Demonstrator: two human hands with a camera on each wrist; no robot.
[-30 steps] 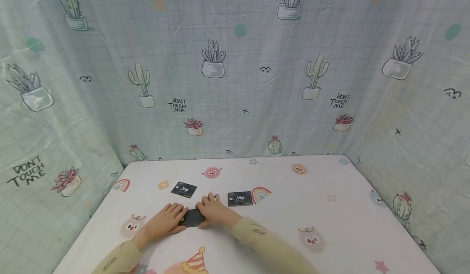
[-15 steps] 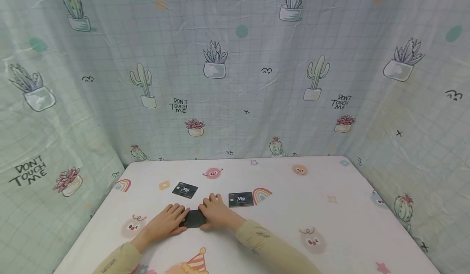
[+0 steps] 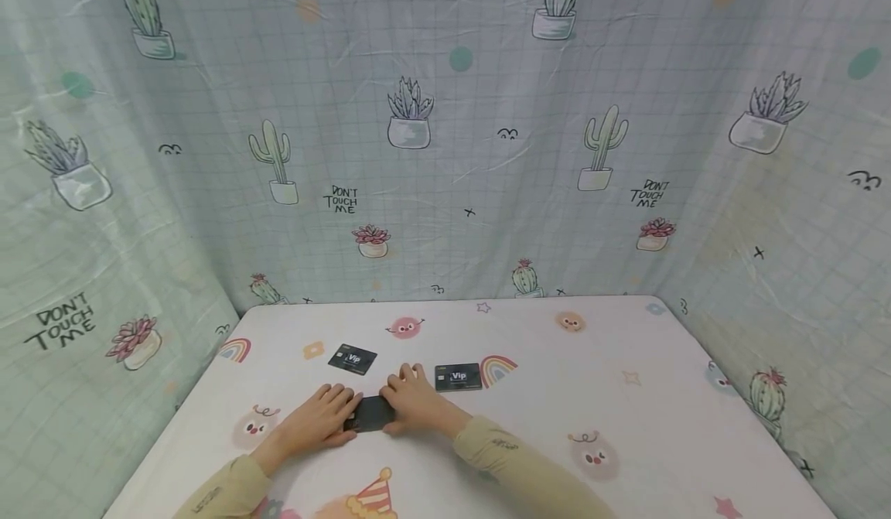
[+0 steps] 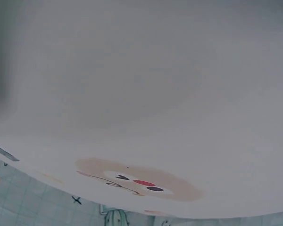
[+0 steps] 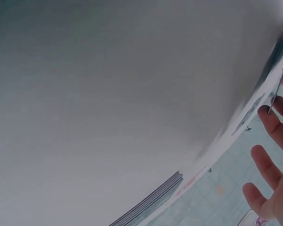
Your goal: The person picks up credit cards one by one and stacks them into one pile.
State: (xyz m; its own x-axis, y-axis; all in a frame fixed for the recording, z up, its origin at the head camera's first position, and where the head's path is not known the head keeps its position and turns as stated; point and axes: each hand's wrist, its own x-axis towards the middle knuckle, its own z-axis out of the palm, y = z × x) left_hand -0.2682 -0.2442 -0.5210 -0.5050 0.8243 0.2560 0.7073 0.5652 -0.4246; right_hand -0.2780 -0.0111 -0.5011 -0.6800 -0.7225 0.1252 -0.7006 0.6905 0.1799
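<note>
A dark card (image 3: 372, 414) lies low over the white table between my two hands. At its left end my left hand (image 3: 315, 420) pinches it, thumb near the front edge and fingers at the back. My right hand (image 3: 416, 404) pinches the opposite end. In the right wrist view the card (image 5: 279, 84) appears as a thin edge between fingertips (image 5: 265, 113), while the other fingers spread free. No part of the left hand is clearly seen in the left wrist view.
A black Vip card (image 3: 353, 359) lies tilted behind the hands. Right of it, by the printed rainbow, lies another Vip card (image 3: 459, 377). Seen edge-on in the right wrist view is a stack of cards (image 5: 148, 201). A patterned curtain (image 3: 452, 179) surrounds the table (image 3: 557, 403).
My right hand has shifted slightly right, while the left hand stays about where it was on the card. The whole head view has moved a little. The other cards have not moved.
</note>
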